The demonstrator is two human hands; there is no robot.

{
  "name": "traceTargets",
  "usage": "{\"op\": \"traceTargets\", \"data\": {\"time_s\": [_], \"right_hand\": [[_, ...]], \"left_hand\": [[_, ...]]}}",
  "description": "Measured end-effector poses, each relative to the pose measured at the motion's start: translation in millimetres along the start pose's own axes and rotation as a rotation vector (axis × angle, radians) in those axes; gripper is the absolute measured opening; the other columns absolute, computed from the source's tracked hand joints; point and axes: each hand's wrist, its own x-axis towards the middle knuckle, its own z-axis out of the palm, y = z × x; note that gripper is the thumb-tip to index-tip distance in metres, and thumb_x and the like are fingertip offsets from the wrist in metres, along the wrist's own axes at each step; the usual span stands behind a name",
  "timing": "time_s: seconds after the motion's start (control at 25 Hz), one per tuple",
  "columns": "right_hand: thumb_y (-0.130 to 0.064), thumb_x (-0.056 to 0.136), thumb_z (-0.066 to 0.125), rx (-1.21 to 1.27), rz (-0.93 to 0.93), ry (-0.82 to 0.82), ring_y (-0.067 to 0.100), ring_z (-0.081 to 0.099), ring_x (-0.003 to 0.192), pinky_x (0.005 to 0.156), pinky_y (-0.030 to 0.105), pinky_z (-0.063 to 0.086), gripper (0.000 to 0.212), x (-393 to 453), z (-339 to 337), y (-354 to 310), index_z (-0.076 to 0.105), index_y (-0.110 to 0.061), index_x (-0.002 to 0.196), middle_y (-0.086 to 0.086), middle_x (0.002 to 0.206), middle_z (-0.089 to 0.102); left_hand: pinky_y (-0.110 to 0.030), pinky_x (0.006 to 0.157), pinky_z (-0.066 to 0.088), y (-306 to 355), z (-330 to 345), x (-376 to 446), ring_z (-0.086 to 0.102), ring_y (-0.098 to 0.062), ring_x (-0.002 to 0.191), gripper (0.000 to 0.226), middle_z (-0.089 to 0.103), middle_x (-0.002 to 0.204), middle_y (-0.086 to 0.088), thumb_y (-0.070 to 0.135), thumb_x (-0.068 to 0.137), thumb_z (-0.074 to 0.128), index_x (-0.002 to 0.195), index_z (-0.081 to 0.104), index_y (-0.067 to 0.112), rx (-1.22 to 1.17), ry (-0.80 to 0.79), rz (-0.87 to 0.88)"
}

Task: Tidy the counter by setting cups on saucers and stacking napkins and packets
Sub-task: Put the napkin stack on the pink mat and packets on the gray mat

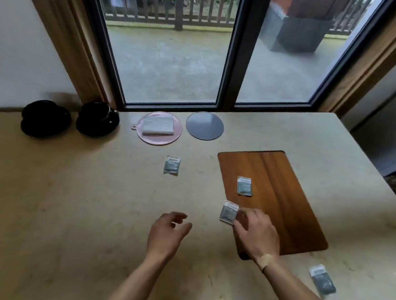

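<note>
The right hand [255, 231] sits at lower centre-right of the frame, over the near left corner of a wooden board [285, 200], its fingertips pinching the right edge of a small grey packet [228, 212]. That packet stands out to the upper left of the hand, at the board's left edge; whether it touches the surface is unclear. The left hand [168, 233] is lower centre, left of the right hand and apart from it, fingers loosely curled and open, holding nothing above the pale desk [74, 197].

A second packet [244, 186] lies flat on the board, just above the held one. A third packet [172, 165] lies on the desk at centre, well apart from both hands. A fourth packet [322, 279] lies at lower right, beside the right forearm.

Toward the window, a folded white napkin [158, 126] rests on a pink round mat [176, 134], with a grey round mat [205, 125] just to its right. At upper left, two black cups on saucers [98, 119] stand side by side.
</note>
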Motion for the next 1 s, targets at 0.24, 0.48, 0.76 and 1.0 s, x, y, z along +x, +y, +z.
{"op": "traceTargets", "data": {"time_s": [0.24, 0.48, 0.76, 1.0], "right_hand": [[-0.045, 0.090, 0.057, 0.014, 0.021, -0.043, 0.020, 0.056, 0.110, 0.087, 0.034, 0.049, 0.038, -30, -26, 88, 0.058, -0.030, 0.125, -0.003, 0.123, 0.060], [-0.043, 0.091, 0.056, 0.056, 0.070, -0.125, 0.017, 0.057, 0.111, 0.083, 0.031, 0.050, 0.037, -47, -51, 191, 0.056, -0.033, 0.127, -0.007, 0.128, 0.056], [-0.041, 0.089, 0.059, 0.085, 0.123, -0.259, 0.015, 0.057, 0.104, 0.082, 0.030, 0.053, 0.043, -56, -44, 260, 0.054, -0.029, 0.130, -0.004, 0.123, 0.058], [-0.049, 0.081, 0.066, 0.098, 0.150, -0.318, 0.017, 0.058, 0.105, 0.083, 0.033, 0.052, 0.052, -52, -35, 262, 0.054, -0.028, 0.128, -0.004, 0.124, 0.056]], "left_hand": [[-0.033, 0.082, 0.054, 22, 78, -54, 0.063, -0.009, 0.088, 0.030, 0.069, 0.095, 0.009, 0.042, 0.072, 0.072, 0.099, 0.073, 0.029, 0.088, -0.007, 0.037], [-0.026, 0.079, 0.052, 55, 169, -87, 0.064, -0.006, 0.083, 0.023, 0.070, 0.091, 0.011, 0.036, 0.071, 0.079, 0.092, 0.073, 0.029, 0.113, 0.003, 0.014], [-0.032, 0.085, 0.053, 63, 196, -72, 0.068, -0.019, 0.089, 0.032, 0.072, 0.095, -0.003, 0.029, 0.073, 0.080, 0.101, 0.072, 0.015, 0.123, 0.101, -0.135], [-0.036, 0.086, 0.050, 74, 173, -22, 0.063, -0.029, 0.102, 0.049, 0.068, 0.111, -0.010, 0.036, 0.076, 0.075, 0.119, 0.065, 0.014, 0.244, 0.191, -0.231]]}}
